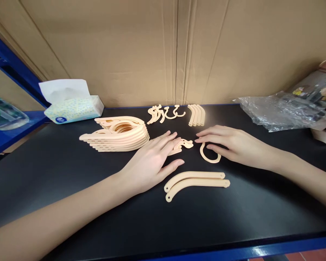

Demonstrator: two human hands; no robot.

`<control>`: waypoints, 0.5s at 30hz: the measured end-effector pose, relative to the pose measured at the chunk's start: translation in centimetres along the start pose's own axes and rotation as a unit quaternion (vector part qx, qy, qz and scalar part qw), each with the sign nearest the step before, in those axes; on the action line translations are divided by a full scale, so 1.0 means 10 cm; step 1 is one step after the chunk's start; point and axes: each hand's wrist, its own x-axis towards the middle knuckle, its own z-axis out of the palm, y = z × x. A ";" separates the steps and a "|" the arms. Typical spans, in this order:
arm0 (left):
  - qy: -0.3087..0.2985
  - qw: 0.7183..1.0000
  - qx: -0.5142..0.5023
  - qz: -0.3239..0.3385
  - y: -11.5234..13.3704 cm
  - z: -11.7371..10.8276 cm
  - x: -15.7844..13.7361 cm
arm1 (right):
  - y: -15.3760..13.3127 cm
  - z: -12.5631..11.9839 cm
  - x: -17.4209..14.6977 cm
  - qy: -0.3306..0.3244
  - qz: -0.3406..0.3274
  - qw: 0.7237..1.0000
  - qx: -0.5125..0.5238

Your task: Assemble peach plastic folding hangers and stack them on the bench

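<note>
My left hand (155,157) lies palm down with its fingers spread, partly covering small cream-coloured plastic pieces (185,144) with curved shapes. My right hand (228,143) is over a cream hook-shaped piece (210,159), its fingers stretched out and loosely apart; whether they touch the hook is hard to see. In front of both hands lie two long curved cream arms (198,177), side by side, with holes at their ends. Left of my left hand is a stack of cream plastic frames (119,141).
At the back are small hooks (170,114) and a row of short curved strips (197,115). A tissue pack (73,108) stands at the left rear, and crumpled clear plastic bags (279,108) lie at the right. Cardboard (125,47) walls the back of the black table (233,217).
</note>
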 end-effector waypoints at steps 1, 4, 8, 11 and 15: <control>0.001 1.000 -0.005 0.000 0.00 0.00 0.00 | 0.00 0.01 0.00 0.000 -0.006 1.000 -0.007; 0.018 0.999 -0.035 0.026 0.00 0.00 -0.01 | 0.01 0.02 0.01 0.007 -0.031 0.999 -0.041; 0.052 0.991 -0.086 0.087 0.01 -0.03 0.01 | 0.00 0.01 0.01 0.018 -0.074 0.990 -0.120; 0.052 0.981 -0.122 0.138 0.05 -0.07 0.01 | -0.04 -0.02 0.02 0.026 -0.104 0.978 -0.181; 0.035 0.960 -0.144 0.238 0.11 -0.10 -0.01 | -0.11 -0.05 0.02 0.024 -0.137 0.959 -0.247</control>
